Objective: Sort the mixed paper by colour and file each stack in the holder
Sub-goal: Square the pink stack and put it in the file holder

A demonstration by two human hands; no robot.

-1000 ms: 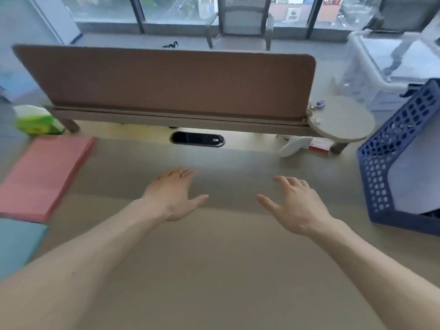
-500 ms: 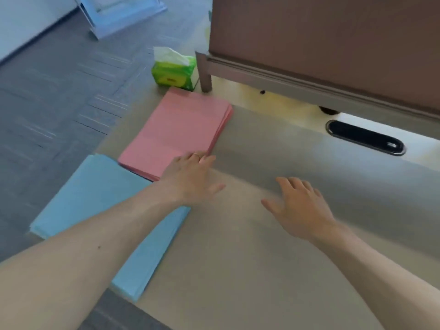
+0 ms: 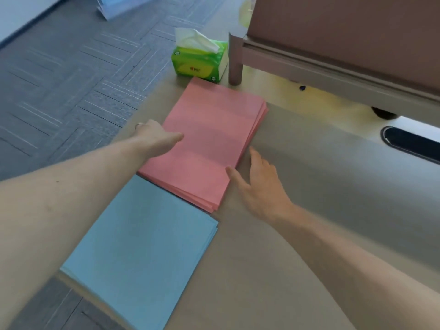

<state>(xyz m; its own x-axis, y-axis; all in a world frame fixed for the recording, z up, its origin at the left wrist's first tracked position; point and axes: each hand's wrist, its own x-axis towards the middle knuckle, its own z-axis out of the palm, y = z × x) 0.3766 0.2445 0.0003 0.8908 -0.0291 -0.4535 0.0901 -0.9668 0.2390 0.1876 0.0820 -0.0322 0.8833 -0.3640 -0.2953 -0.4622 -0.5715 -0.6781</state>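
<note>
A stack of pink paper (image 3: pixel 209 139) lies on the desk near its left edge. A stack of blue paper (image 3: pixel 142 253) lies just in front of it, its near corner over the desk edge. My left hand (image 3: pixel 154 136) is at the pink stack's left edge, thumb lying on the top sheet; its fingers are hidden past the edge. My right hand (image 3: pixel 259 184) is at the stack's right edge with straight fingers, thumb touching the top sheet near the front right corner. The holder is out of view.
A green tissue pack (image 3: pixel 200 60) stands behind the pink stack. A brown divider panel (image 3: pixel 345 39) on a post runs along the back right. A black cable slot (image 3: pixel 409 144) sits in the desk (image 3: pixel 309 234) at right. Carpeted floor lies to the left.
The view swung left from the desk's middle to the paper stacks, and the blue holder left the frame. Both hands moved from the bare desk to either side of the pink stack.
</note>
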